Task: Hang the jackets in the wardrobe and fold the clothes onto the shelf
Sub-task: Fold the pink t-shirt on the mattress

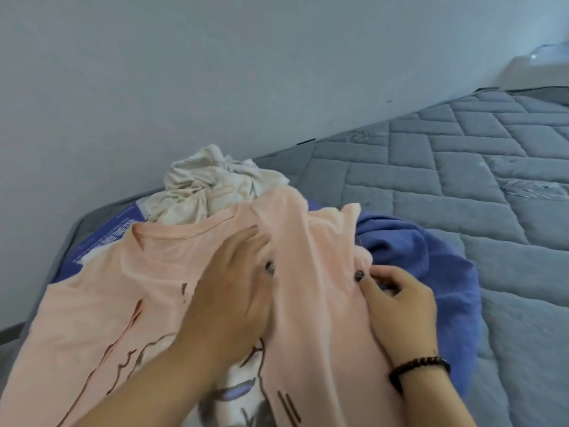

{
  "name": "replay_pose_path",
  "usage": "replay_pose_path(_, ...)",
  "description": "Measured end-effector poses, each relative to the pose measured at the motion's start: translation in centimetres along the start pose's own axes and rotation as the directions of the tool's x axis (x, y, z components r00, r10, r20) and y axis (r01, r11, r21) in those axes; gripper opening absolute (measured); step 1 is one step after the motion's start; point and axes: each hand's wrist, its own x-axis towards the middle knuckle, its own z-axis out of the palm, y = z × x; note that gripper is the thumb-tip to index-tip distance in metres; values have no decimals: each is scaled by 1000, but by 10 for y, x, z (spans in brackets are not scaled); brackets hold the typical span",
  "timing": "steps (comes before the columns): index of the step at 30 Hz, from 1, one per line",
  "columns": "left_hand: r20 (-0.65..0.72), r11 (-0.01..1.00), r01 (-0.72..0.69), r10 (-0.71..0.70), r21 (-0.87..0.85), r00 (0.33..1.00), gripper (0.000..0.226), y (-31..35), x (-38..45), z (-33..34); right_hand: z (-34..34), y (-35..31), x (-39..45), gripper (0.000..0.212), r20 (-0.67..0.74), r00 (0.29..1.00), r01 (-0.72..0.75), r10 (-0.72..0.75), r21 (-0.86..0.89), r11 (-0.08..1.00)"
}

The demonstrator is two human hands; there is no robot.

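1. Peach T-shirt [92, 303] lies spread on the gray quilted mattress [462, 180], filling the view from 9 o'clock through 6 o'clock; its neckline sits toward 10 o'clock, and a printed cartoon figure shows at 6 o'clock.
2. Blue printed sheet [101, 238] peeks out from under the shirt's far left edge, at 10 o'clock.
3. Crumpled cream garment [209, 186] is heaped just beyond the shirt's collar, at 12 o'clock, touching it.
4. Left hand [228, 291] rests palm-down on the shirt near the centre, fingers straight and spread, pressing the cloth beside a raised fold.
5. Right hand [400, 306], at 4 o'clock, pinches the shirt's folded-over right edge between curled fingers and thumb; a dark bead bracelet [418, 368] circles the wrist.
6. Blue garment [431, 257] lies bunched just right of that hand, at 3 o'clock, partly under the shirt.
7. Pale wall [184, 72] runs along the mattress's far side, from 9 to 2 o'clock.
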Motion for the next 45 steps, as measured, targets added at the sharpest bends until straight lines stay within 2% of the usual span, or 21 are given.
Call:
replay_pose_path(3, 122, 991, -128, 130, -30, 984, 47, 33, 72, 33, -9, -1, 4, 8, -58, 994, -78, 91, 201, 976)
replay_pose_path(8, 460, 970, 4, -120, 245, 880, 51, 41, 152, 83, -21, 3, 11, 12, -97, 968, -154, 233, 505, 849)
replay_pose_path(10, 530, 945, -2, -182, 328, 828, 51, 42, 166, 92, -20, 6, 15, 18, -62, 953, -207, 298, 585, 784)
replay_pose_path(13, 624, 933, -126, -121, 337, 772, 30, 43, 176, 92, -15, 5, 16, 5, 111, 958, -273, 263, 625, 732)
replay_pose_path(15, 630, 952, -181, -14, 245, 777, 15, 44, 183, 88, -12, 4, 13, 13, 207, 962, -269, 179, 599, 755)
replay_pose_path(16, 600, 968, -184, 48, 168, 799, 12, 46, 186, 86, -11, 4, 12, 14, 149, 978, -203, 143, 576, 792)
replay_pose_path(18, 481, 989, -129, 151, -78, 864, 9, 53, 191, 80, -14, 1, 12, 16, -107, 989, -24, 104, 574, 818)
replay_pose_path(20, 383, 953, -65, 181, -295, 906, 10, 61, 194, 77, -21, -2, 13, 22, -318, 937, 83, 148, 612, 787)
replay_pose_path(21, 384, 945, -51, 181, -323, 905, 9, 64, 193, 77, -22, -2, 13, 25, -346, 920, 70, 186, 610, 789)
replay_pose_path(22, 414, 950, -45, 177, -310, 893, 8, 66, 191, 79, -23, 1, 13, 25, -337, 919, 29, 207, 578, 815)
replay_pose_path(25, 567, 980, -43, 149, -196, 810, 7, 67, 182, 91, -22, 7, 16, 15, -99, 956, -204, 277, 456, 866)
replay_pose_path(26, 581, 982, -80, 166, -171, 797, 8, 68, 181, 95, -23, 8, 17, 14, -86, 955, -219, 284, 441, 870)
replay_pose_path(29, 416, 964, -137, 224, -228, 881, 12, 78, 185, 101, -35, 10, 19, 17, -335, 892, -107, 302, 493, 863)
replay_pose_path(31, 347, 939, -134, 247, -318, 905, 13, 93, 189, 106, -40, 6, 19, 19, -403, 849, -60, 341, 567, 821)
replay_pose_path(34, 427, 930, -164, 301, -328, 853, 17, 114, 185, 118, -39, 7, 21, 42, -208, 896, -178, 392, 640, 748)
replay_pose_path(36, 482, 939, -142, 285, -312, 828, 20, 119, 182, 121, -37, 8, 21, 58, -107, 910, -268, 400, 586, 765)
replay_pose_path(39, 470, 932, 20, 164, -362, 867, 13, 110, 185, 102, -34, 0, 17, 45, -231, 929, -155, 288, 465, 872)
replay_pose_path(41, 432, 890, 113, 101, -442, 896, 8, 99, 185, 75, -35, -5, 13, 43, -334, 937, 46, 98, 399, 916)
replay_pose_path(42, 422, 870, 137, 88, -474, 902, 9, 92, 182, 60, -36, -8, 9, 43, -320, 946, 170, -55, 342, 924)
replay_pose_path(43, 430, 861, 161, 73, -483, 900, 13, 82, 178, 44, -37, -11, 5, 44, -234, 949, 277, -212, 292, 916)
replay_pose_path(45, 481, 884, 186, 50, -430, 875, 20, 56, 164, 16, -38, -21, -5, 45, 119, 918, 325, -379, 323, 889)
